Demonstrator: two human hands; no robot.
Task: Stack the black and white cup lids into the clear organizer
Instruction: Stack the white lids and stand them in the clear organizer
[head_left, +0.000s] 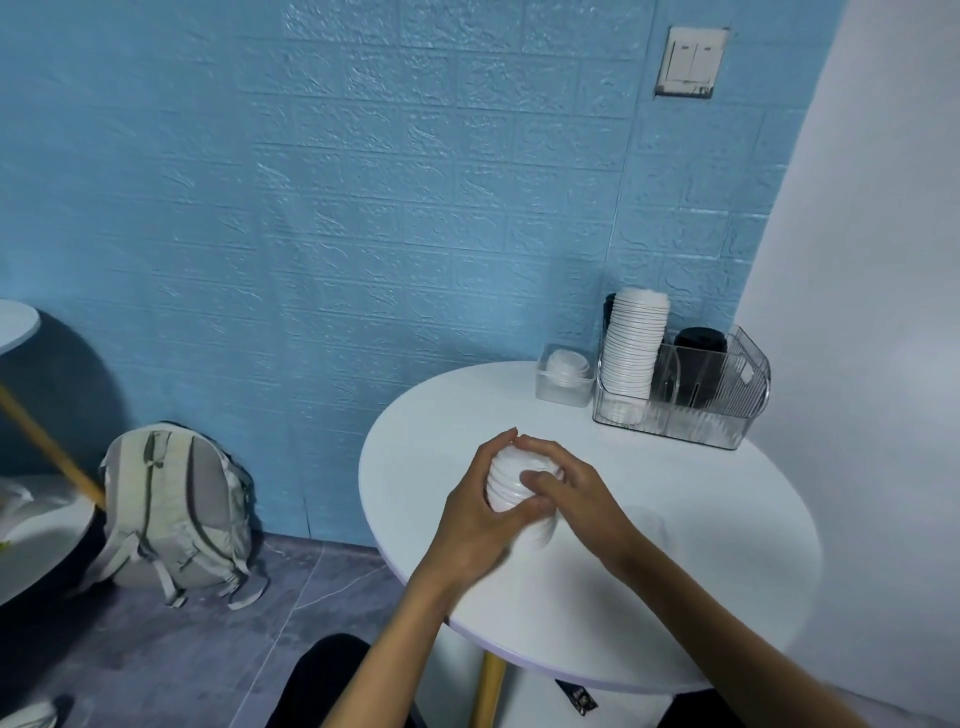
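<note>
Left hand (470, 512) and right hand (569, 493), fingers curled round a short stack of white lids (514, 480) above the table (597, 597). Farther back, clear organizer (680, 395) holds white and black lids. No readable writing.

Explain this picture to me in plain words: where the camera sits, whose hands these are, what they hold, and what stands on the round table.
There is no machine. A person wears the camera on the head, so it looks down at their own bare hands. The left hand and right hand together grip a short stack of white lids above the white round table. At the table's far side stands the clear organizer, holding a tall white lid stack and black lids. Beside it sits a small clear box with more white lids. A backpack leans against the blue wall.
</note>
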